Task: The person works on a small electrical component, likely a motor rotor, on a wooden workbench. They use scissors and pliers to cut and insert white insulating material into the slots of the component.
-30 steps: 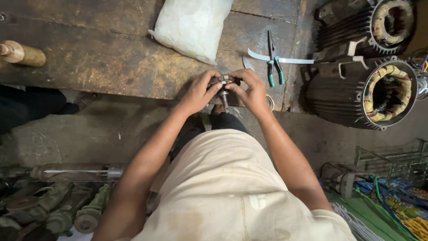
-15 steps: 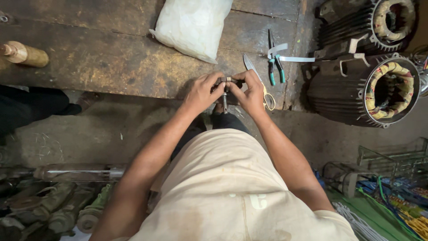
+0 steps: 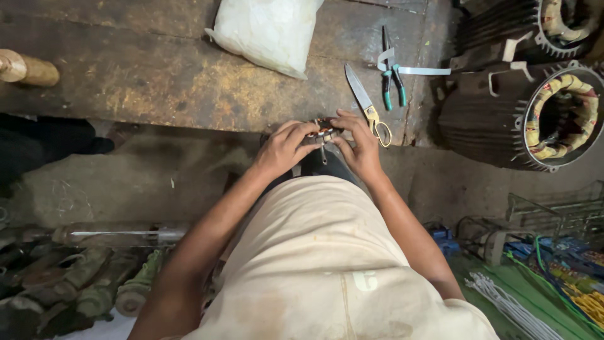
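A small round metal motor part [image 3: 324, 132] with copper windings and a short shaft pointing down is held between both hands at the near edge of a worn wooden bench [image 3: 163, 88]. My left hand [image 3: 286, 148] grips its left side with fingers curled over the top. My right hand [image 3: 358, 143] grips the right side, thumb and fingertips on the rim. Much of the part is hidden by my fingers.
Scissors with yellow handles [image 3: 368, 107] lie just beyond my right hand. Green-handled pliers [image 3: 391, 79] and a white strip lie farther back. A white plastic bag [image 3: 267, 31] sits at the back. Two large motor stators [image 3: 535, 119] stand right; a wooden handle [image 3: 25, 69] lies left.
The view has shifted slightly, so the scissors show beside my right hand. Both hands stay closed around the small part, fingers adjusting a little.
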